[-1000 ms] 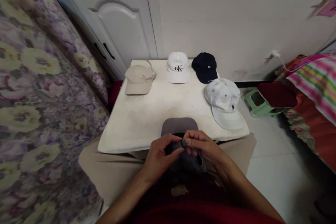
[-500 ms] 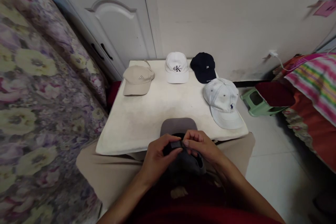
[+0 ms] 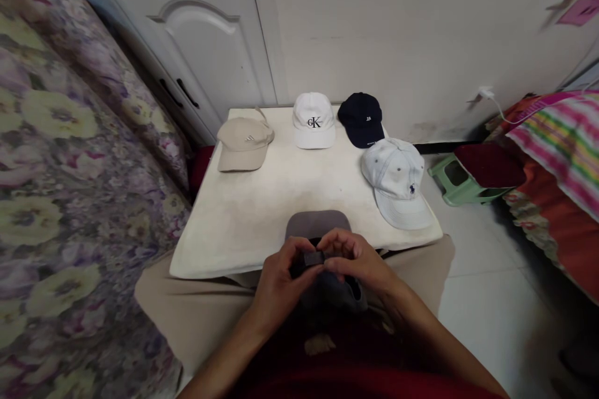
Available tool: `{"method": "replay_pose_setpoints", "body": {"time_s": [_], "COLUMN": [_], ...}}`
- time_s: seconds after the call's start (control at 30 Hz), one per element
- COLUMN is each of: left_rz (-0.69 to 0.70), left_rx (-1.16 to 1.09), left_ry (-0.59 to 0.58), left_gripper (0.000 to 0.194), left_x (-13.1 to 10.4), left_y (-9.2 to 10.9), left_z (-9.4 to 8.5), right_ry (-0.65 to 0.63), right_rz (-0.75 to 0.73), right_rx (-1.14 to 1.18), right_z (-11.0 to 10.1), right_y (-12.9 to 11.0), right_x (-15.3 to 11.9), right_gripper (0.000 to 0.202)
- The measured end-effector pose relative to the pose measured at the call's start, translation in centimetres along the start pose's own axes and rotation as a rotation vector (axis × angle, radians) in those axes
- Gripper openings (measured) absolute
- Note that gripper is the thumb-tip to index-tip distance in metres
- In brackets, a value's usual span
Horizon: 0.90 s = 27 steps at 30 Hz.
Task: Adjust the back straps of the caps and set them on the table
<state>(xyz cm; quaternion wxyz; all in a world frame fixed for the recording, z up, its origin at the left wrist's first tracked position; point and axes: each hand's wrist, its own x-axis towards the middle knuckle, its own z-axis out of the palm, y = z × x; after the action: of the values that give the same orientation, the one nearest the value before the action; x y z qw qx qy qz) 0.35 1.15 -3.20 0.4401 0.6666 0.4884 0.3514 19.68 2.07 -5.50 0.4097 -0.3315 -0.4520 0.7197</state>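
A grey baseball cap (image 3: 319,223) lies at the near edge of the table, its brim pointing away from me and its crown in my lap. At its back, a dark strap (image 3: 314,259) is pinched between the thumb and fingers of my left hand (image 3: 285,271). From the other side my right hand (image 3: 360,262) closes its thumb and fingertips on the strap's end. Both hands hide much of the cap's opening, and the strap's fastening is too dark to make out.
On the white-covered table (image 3: 262,212) stand a beige cap (image 3: 244,143), a white cap (image 3: 313,120), a navy cap (image 3: 360,118) and a pale denim cap (image 3: 395,177). A floral curtain (image 3: 70,199) hangs left. A green stool (image 3: 456,181) stands on the floor at right.
The fingers of my right hand have shifted slightly along the strap, and the thumb now lies flatter. My left hand keeps its pinch. The caps on the table have not moved.
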Motion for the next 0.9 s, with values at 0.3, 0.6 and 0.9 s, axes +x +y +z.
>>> {"method": "replay_pose_setpoints", "body": {"time_s": [0.3, 0.6, 0.9], "left_rz": [-0.128, -0.224, -0.283], "left_rx": [-0.219, -0.252, -0.354], "left_ry": [-0.177, -0.290, -0.234], "left_gripper": [0.011, 0.028, 0.025], "left_x": [0.1, 0.4, 0.6], "left_y": [0.8, 1.2, 0.6], "left_z": [-0.7, -1.1, -0.7], "right_ry": [-0.001, 0.011, 0.078], "right_rz": [-0.083, -0.117, -0.238], "right_rx": [-0.185, -0.350, -0.561], "right_z": [0.1, 0.2, 0.2], "right_y": [-0.5, -0.7, -0.7], "right_x": [-0.4, -0.8, -0.7], "right_gripper": [0.018, 0.015, 0.018]}}
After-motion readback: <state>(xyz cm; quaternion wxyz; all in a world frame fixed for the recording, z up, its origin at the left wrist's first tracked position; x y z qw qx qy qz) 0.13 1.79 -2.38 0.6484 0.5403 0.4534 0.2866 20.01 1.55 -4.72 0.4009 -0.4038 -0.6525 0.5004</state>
